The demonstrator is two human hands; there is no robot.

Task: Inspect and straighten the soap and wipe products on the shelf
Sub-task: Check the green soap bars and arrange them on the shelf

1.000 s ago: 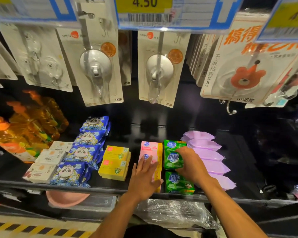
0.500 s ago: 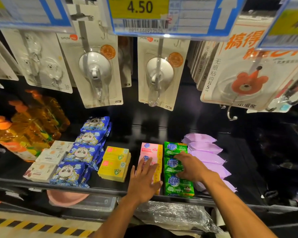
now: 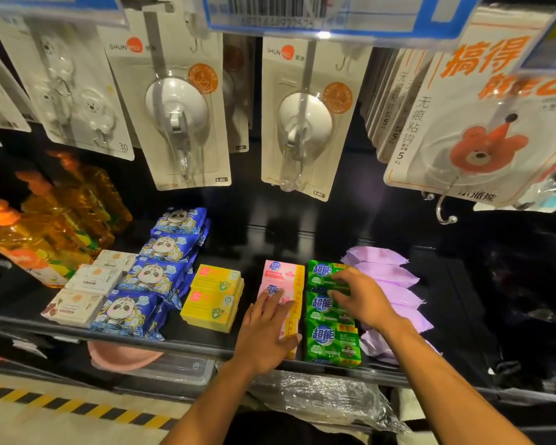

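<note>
One black shelf; left fingers spread on pink soap; right fingers pinch green soap.

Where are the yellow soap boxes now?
Head view, left of centre on the shelf: the yellow soap boxes sit between the blue panda wipe packs and the pink soap boxes.

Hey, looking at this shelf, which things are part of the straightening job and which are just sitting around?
Job: pink soap packs, green soap packs, yellow soap boxes, purple wipe packs, blue panda wipe packs, left hand, right hand.
Just there: orange bottles, hanging suction hooks, bear hook card, pink basin.
</note>
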